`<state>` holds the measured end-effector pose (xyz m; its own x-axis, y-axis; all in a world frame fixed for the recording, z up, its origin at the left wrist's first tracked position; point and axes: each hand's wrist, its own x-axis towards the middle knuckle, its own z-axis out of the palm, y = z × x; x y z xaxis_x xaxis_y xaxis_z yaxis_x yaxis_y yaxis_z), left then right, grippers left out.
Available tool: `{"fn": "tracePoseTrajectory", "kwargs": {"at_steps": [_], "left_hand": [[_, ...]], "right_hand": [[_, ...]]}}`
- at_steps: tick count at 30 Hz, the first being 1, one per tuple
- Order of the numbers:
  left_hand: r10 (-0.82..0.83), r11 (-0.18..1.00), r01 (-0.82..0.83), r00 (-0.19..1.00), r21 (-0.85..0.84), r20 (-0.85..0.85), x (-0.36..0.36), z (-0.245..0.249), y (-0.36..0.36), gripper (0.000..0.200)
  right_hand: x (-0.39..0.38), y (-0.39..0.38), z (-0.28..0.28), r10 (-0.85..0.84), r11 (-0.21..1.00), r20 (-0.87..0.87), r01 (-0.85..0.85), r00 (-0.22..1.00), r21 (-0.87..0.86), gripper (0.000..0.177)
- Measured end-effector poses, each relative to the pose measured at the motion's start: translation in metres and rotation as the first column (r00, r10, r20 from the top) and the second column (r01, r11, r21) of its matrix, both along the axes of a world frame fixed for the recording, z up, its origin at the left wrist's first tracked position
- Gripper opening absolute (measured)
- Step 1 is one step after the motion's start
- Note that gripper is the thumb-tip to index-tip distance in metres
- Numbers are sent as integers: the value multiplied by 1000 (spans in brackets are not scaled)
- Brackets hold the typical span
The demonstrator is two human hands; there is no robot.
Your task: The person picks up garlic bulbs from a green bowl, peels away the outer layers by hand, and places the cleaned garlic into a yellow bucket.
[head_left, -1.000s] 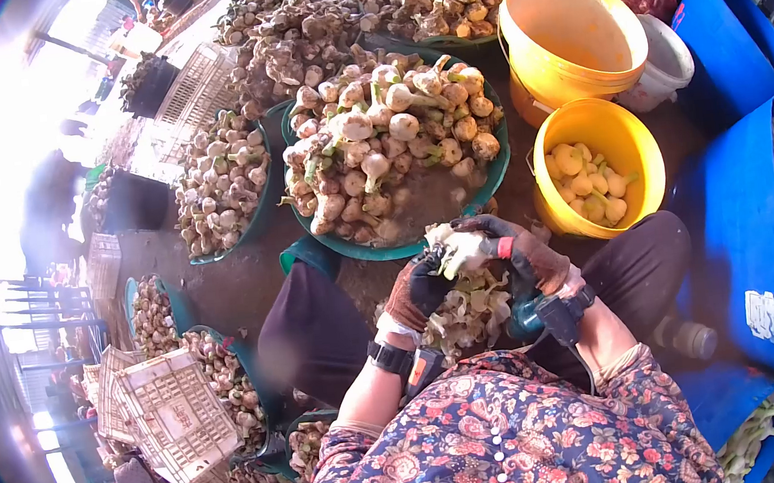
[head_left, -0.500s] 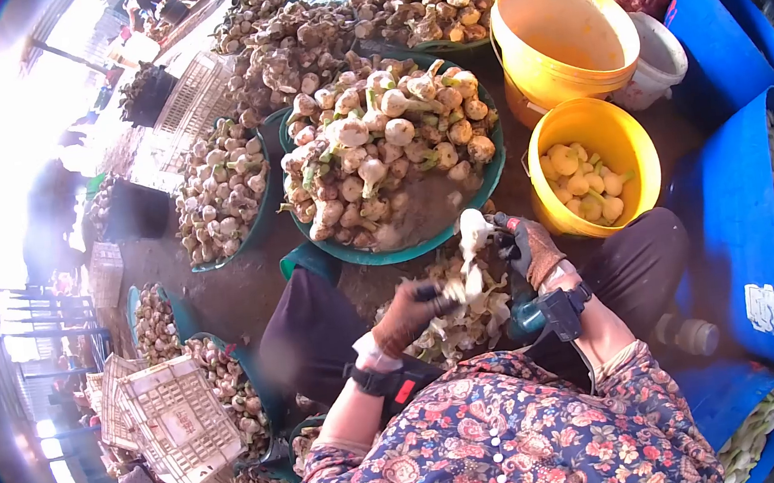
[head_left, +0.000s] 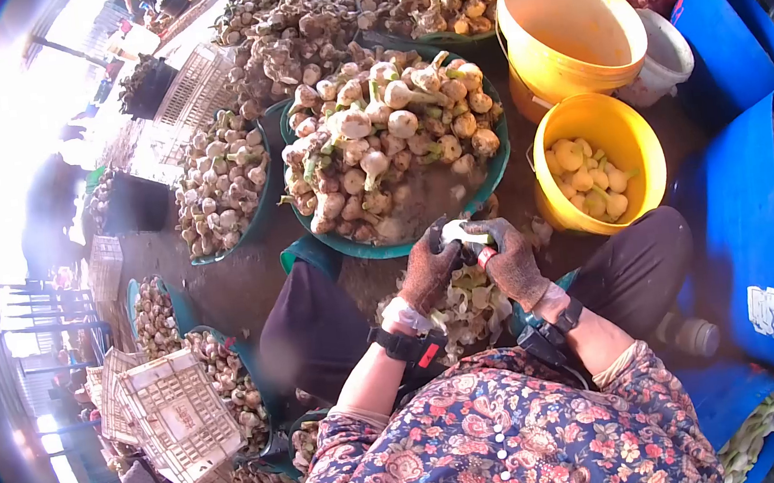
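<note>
Both my hands wear brown work gloves with dark fingers. They meet in front of me around a white garlic bulb (head_left: 457,229). My left hand (head_left: 429,270) grips the bulb from its left, fingers closed. On the other side, my right hand (head_left: 513,267) is closed against the same bulb, and a small red piece (head_left: 486,256) shows at its fingers; what it belongs to is hidden. Below the hands lies a pile of papery garlic peelings (head_left: 464,313). Just beyond them stands a green tub (head_left: 497,184) heaped with unpeeled garlic.
To the right, a yellow bucket (head_left: 647,137) holds peeled garlic bulbs, near another yellow bucket (head_left: 519,61) and a white bucket (head_left: 667,56). Blue containers (head_left: 724,209) line the right edge. More garlic tubs (head_left: 263,207) and plastic crates (head_left: 181,420) stand to the left.
Earlier my hands were apart, with a garlic bulb hanging from my right hand. Now they have come together around a bulb, my left hand higher and farther forward.
</note>
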<state>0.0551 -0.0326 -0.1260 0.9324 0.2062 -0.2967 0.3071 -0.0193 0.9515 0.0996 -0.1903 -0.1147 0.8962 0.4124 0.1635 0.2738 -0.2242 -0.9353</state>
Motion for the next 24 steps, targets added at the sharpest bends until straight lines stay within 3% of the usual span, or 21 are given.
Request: {"fn": "tracePoseTrajectory", "kwargs": {"at_steps": [4, 6, 8, 11, 14, 17, 18, 19, 23, 24], "left_hand": [[74, 928, -100, 994, -358, -86, -13, 14, 11, 33], [161, 884, -228, 968, -409, -191, -17, 24, 14, 34], [237, 839, -344, 929, -422, -286, -17, 31, 12, 31], [194, 949, -260, 927, -176, -319, -7, 43, 0, 33], [184, 954, -233, 952, -190, -245, -6, 23, 0, 29], [223, 890, -297, 946, -346, -236, -10, 20, -1, 30], [226, 887, -291, 950, -358, -214, -15, 17, 4, 32], [226, 886, -283, 955, -367, -191, -18, 15, 8, 34], [179, 984, -179, 983, 13, 38, -25, 30, 8, 44], [79, 968, -116, 983, 223, 167, -24, 34, 8, 42]], "right_hand": [[4, 5, 2, -19, 977, -327, 87, 945, 192, 33], [7, 0, 7, -37, 988, -243, 72, 969, 136, 35], [7, -1, 9, -25, 994, -124, 38, 992, 103, 36], [2, 0, 10, 18, 998, 75, -23, 997, 64, 36], [-4, 2, 10, 16, 999, 185, -21, 983, 26, 33], [-1, 1, 9, -25, 997, 139, 14, 990, 80, 32], [0, -1, 21, -19, 993, -112, 32, 994, 113, 30], [4, 0, 20, -32, 992, -124, 47, 992, 118, 29], [8, -3, 6, -5, 995, -151, 20, 989, 97, 27], [9, -4, 4, 12, 996, -136, 1, 991, 92, 27]]}}
